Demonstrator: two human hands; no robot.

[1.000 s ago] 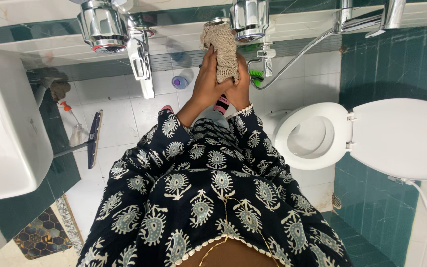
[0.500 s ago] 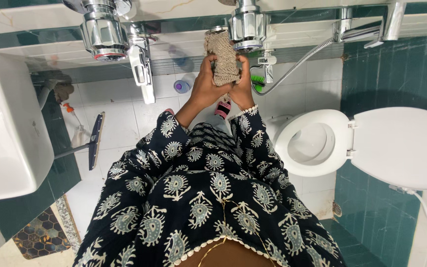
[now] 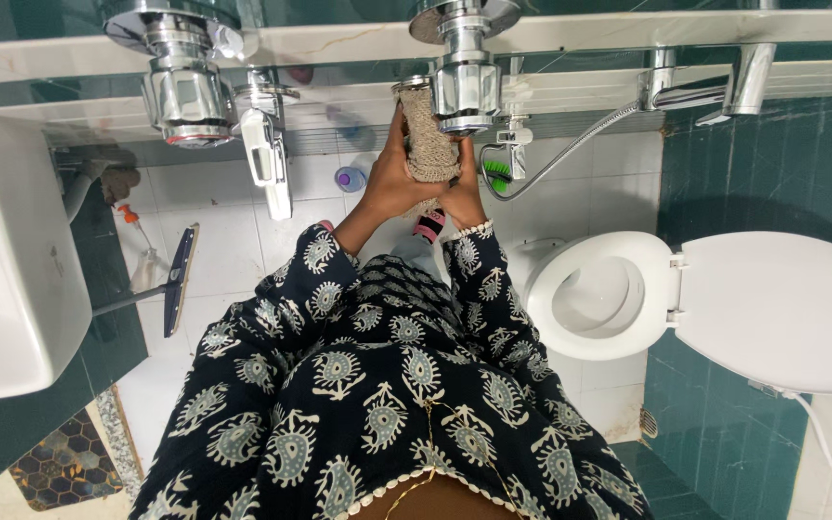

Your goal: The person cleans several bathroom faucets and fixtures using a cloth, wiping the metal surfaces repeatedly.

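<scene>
Both of my hands are clasped around a beige knitted cloth [image 3: 424,143]. My left hand [image 3: 389,185] grips its left side with fingers stretched up along it. On the lower right side, my right hand [image 3: 462,195] holds it from below. The cloth's top presses against the left side of a chrome tap valve [image 3: 466,85] on the tiled wall. My patterned dark sleeves run down to the bottom of the view. A pink-capped object [image 3: 427,227] shows just below my wrists.
A second chrome valve [image 3: 185,91] and a hand sprayer [image 3: 267,159] hang at the left. A white toilet bowl [image 3: 570,332] with raised lid [image 3: 782,303] is at right, a white basin [image 3: 12,260] at left. A floor wiper [image 3: 177,279], purple bottle [image 3: 351,180] and green brush [image 3: 498,173] lie on the tiles.
My hands have shifted the cloth up and to the right, from beside the tap to pressed against its body. The view has tilted slightly.
</scene>
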